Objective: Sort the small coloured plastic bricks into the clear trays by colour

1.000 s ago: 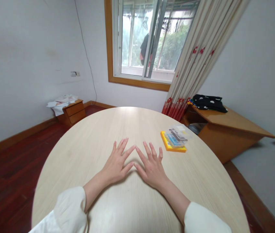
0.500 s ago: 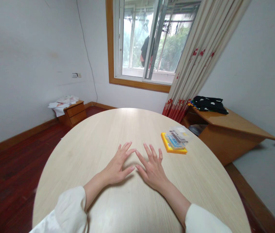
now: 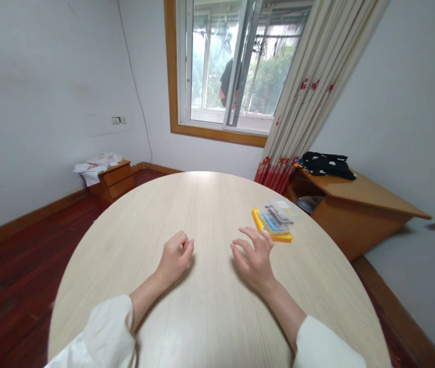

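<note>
My left hand [image 3: 175, 259] is curled into a loose fist over the round table [image 3: 125, 255], thumb against the bent fingers, and nothing shows in it. Opposite, my right hand [image 3: 256, 260] hangs over the tabletop with fingers bent but apart, holding nothing. Its fingertips overlap the near edge of a flat yellow box [image 3: 256, 220] in the view; whether they touch I cannot tell. On the yellow box rests a clear plastic case [image 3: 280, 212] with blue and dark parts inside.
Beyond the table's right edge stands a tilted-looking wooden desk [image 3: 378, 197] with folded black cloth [image 3: 326, 164] on it. A small drawer cabinet [image 3: 115, 179] bearing papers is at the back left. A curtain [image 3: 301, 102] hangs beside the window [image 3: 217, 76].
My hands have drawn apart from near touching. The left moved left and its spread fingers curled into a fist; the right shifted right toward the yellow box, fingers bending.
</note>
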Action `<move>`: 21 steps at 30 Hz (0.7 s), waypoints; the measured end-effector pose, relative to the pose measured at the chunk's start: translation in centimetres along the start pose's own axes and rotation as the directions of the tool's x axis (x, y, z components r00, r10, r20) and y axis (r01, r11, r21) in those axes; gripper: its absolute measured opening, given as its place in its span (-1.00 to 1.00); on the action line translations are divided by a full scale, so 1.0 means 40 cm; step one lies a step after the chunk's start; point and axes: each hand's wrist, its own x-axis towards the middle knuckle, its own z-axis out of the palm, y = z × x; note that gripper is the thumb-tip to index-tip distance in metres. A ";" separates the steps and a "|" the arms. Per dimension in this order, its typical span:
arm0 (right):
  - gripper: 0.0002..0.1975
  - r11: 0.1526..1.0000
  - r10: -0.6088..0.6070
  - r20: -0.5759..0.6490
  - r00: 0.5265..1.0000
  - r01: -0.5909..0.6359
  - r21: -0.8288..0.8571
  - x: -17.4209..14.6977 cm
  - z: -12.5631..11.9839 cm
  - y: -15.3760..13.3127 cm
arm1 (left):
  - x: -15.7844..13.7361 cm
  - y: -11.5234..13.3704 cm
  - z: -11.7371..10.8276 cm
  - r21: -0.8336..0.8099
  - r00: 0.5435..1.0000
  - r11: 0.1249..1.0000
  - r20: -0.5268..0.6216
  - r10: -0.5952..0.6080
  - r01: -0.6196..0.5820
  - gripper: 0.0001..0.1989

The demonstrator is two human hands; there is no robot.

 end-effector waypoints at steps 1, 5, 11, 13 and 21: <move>-0.92 0.998 0.052 -0.063 0.997 -0.054 -0.031 0.002 -0.003 0.019 | 0.003 -0.002 0.000 -0.002 1.000 1.000 0.003 -0.014 0.014 -0.70; -0.64 0.941 0.313 -0.307 0.899 -0.338 -0.031 0.004 -0.013 0.106 | 0.007 -0.006 0.003 -0.018 0.999 0.999 0.037 -0.039 0.040 -0.73; -0.26 0.691 0.704 -0.383 0.598 -0.700 0.180 -0.019 -0.016 0.211 | 0.006 -0.008 0.004 -0.017 0.997 0.999 0.064 -0.047 0.048 -0.77; -0.11 0.647 0.755 -0.317 0.575 -0.733 0.211 -0.030 -0.006 0.234 | 0.006 -0.009 0.003 -0.018 0.996 0.999 0.069 -0.050 0.051 -0.78; 0.30 0.539 0.832 0.003 0.555 -0.808 0.237 -0.053 0.036 0.267 | 0.006 -0.014 0.004 -0.017 0.996 0.998 0.071 -0.057 0.058 -0.80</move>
